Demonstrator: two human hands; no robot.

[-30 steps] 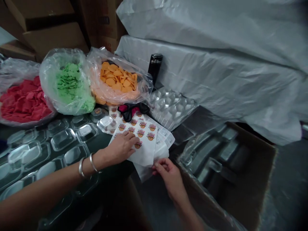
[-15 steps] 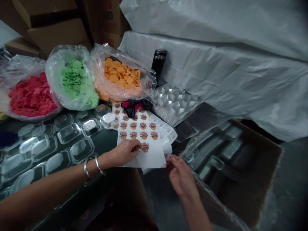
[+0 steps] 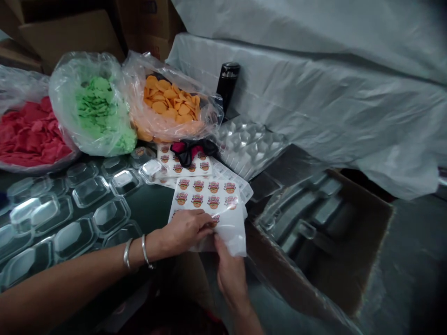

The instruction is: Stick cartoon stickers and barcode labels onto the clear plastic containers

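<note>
A white sheet of round burger-logo stickers (image 3: 206,190) lies in front of me, its lower right part bare backing. My left hand (image 3: 190,229), with two silver bangles on the wrist, is closed in a pinch over the lowest visible sticker, touching the sheet. At the lower edge, my right hand (image 3: 231,274) grips the sheet between thumb and fingers, close beside the left fingertips. Whether a sticker edge is lifted cannot be made out. Behind it lie another sticker sheet (image 3: 167,164) and a sheet of printed labels (image 3: 228,174).
Clear plastic containers (image 3: 91,191) cover the table on the left. Behind them stand bags of red (image 3: 30,132), green (image 3: 96,104) and orange (image 3: 171,102) pieces. A black cylinder (image 3: 227,83) stands beside a clear moulded tray (image 3: 249,139). On the right is a box (image 3: 370,242) holding plastic containers.
My right hand has moved left, from the sheet's right corner to its lower edge beside my left hand. The sheet has shifted down toward me, and the view has turned slightly right.
</note>
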